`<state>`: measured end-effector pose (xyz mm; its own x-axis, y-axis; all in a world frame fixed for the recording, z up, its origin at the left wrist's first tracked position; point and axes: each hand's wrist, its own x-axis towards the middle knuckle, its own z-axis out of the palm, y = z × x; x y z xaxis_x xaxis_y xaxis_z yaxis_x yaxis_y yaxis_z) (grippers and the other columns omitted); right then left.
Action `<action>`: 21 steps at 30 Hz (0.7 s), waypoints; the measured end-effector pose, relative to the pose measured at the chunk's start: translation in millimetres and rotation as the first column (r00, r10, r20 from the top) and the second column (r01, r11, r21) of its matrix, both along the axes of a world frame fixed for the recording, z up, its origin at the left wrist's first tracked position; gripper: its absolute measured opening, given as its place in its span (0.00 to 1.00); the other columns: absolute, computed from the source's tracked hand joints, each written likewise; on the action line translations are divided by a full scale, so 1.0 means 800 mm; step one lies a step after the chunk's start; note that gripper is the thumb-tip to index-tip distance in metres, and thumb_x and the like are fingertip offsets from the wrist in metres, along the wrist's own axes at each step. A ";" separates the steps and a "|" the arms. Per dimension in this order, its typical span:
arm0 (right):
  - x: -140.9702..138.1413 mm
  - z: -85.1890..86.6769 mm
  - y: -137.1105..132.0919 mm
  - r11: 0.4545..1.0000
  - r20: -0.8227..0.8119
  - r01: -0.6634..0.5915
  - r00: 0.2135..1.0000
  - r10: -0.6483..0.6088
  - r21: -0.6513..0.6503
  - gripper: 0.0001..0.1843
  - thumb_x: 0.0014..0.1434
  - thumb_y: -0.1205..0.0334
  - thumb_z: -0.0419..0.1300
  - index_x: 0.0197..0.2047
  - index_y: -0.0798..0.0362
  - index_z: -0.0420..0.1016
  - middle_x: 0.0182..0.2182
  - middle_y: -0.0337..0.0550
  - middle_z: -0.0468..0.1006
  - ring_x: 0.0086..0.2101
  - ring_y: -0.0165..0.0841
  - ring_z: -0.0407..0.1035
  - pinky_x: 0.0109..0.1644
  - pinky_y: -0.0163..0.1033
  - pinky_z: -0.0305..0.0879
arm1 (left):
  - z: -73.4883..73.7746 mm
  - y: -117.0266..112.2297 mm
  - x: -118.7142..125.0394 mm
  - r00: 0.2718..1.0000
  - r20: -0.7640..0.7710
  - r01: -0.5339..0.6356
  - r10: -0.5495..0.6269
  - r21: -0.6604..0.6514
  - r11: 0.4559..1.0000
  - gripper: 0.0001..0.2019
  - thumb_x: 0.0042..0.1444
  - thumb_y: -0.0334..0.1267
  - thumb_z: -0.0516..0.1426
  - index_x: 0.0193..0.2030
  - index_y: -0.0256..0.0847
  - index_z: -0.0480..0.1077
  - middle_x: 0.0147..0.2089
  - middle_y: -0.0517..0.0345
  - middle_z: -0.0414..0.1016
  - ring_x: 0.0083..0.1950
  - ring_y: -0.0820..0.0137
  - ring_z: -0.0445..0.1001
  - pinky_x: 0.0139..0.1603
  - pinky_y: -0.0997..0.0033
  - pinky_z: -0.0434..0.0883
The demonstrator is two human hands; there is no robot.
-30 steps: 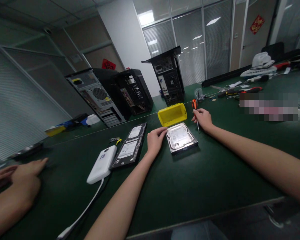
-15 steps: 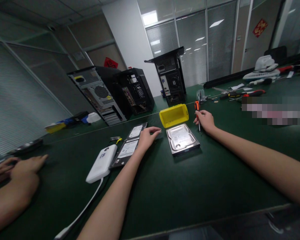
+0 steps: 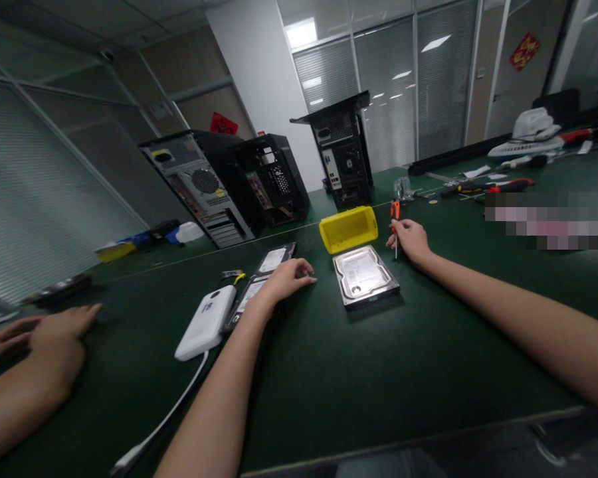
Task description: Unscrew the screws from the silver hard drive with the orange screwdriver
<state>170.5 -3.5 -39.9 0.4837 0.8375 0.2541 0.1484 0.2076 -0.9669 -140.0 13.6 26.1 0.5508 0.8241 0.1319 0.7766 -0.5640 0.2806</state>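
My right hand (image 3: 409, 240) is closed round a screwdriver (image 3: 395, 210) with an orange and black handle, its shaft pointing down just right of a silver hard drive (image 3: 363, 273). The drive lies label side up on the green table. To the drive's left hovers my left hand (image 3: 288, 280), fingers loosely curled and thumb apart, with nothing visible in it. Partly hidden behind that hand and wrist lie two dark hard drives (image 3: 278, 257) with white labels. Behind the silver drive, an open yellow case (image 3: 349, 230) stands on its side.
A white power bank (image 3: 206, 322) with a white cable lies left of the dark drives. Another person's hands (image 3: 54, 335) rest at the far left. Computer cases (image 3: 202, 189) stand at the back. Pliers (image 3: 508, 186) and other tools lie at the right rear.
My left hand has moved slightly down and left, its fingers curling more. My right hand keeps the screwdriver in nearly the same place. The view has shifted slightly.
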 end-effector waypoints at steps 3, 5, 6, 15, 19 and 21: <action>0.001 -0.001 0.000 1.000 -0.001 -0.001 1.000 0.001 -0.003 0.14 0.58 0.52 0.55 0.34 0.55 0.71 0.15 0.38 0.73 0.18 0.29 0.68 0.25 0.31 0.63 | -0.003 0.002 -0.004 0.999 -0.006 0.041 -0.041 -0.026 0.999 0.08 0.49 0.42 0.58 0.34 0.43 0.74 0.34 0.55 0.77 0.36 0.66 0.74 0.38 0.70 0.68; 0.001 -0.001 -0.001 1.000 0.001 -0.003 1.000 0.003 -0.005 0.14 0.58 0.52 0.55 0.34 0.55 0.70 0.15 0.38 0.73 0.18 0.28 0.68 0.25 0.31 0.63 | -0.005 0.002 -0.004 0.998 -0.009 0.062 -0.062 -0.014 0.998 0.07 0.50 0.41 0.57 0.33 0.43 0.73 0.34 0.55 0.77 0.36 0.66 0.73 0.39 0.70 0.68; 0.002 -0.001 -0.001 1.000 0.001 -0.005 1.000 0.005 -0.004 0.14 0.58 0.52 0.55 0.33 0.55 0.70 0.16 0.39 0.74 0.17 0.28 0.68 0.25 0.31 0.64 | -0.005 0.002 -0.004 0.998 -0.011 0.064 -0.064 -0.001 0.998 0.06 0.50 0.40 0.56 0.32 0.43 0.73 0.33 0.56 0.76 0.36 0.66 0.73 0.39 0.70 0.67; 0.000 -0.001 -0.001 1.000 -0.019 -0.006 1.000 0.006 -0.002 0.13 0.58 0.54 0.56 0.33 0.56 0.70 0.16 0.39 0.74 0.17 0.27 0.67 0.24 0.30 0.63 | -0.011 0.003 -0.002 0.999 -0.035 0.038 -0.034 0.108 0.993 0.04 0.51 0.37 0.58 0.31 0.42 0.73 0.33 0.55 0.74 0.36 0.65 0.72 0.39 0.68 0.67; 0.000 -0.001 -0.002 1.000 -0.026 -0.017 1.000 0.017 -0.004 0.13 0.58 0.53 0.56 0.33 0.56 0.70 0.17 0.40 0.75 0.16 0.26 0.67 0.24 0.30 0.63 | -0.014 0.003 -0.003 0.999 -0.023 0.035 -0.032 0.131 0.991 0.02 0.51 0.36 0.58 0.32 0.42 0.73 0.35 0.55 0.74 0.38 0.65 0.72 0.41 0.68 0.67; 0.000 -0.001 -0.002 1.000 -0.024 -0.020 1.000 0.020 -0.007 0.13 0.58 0.53 0.56 0.33 0.56 0.70 0.17 0.40 0.75 0.16 0.26 0.67 0.24 0.30 0.63 | -0.016 0.003 -0.002 1.000 -0.002 0.014 -0.013 0.139 0.990 0.04 0.53 0.37 0.57 0.34 0.43 0.73 0.35 0.55 0.76 0.39 0.65 0.73 0.42 0.67 0.68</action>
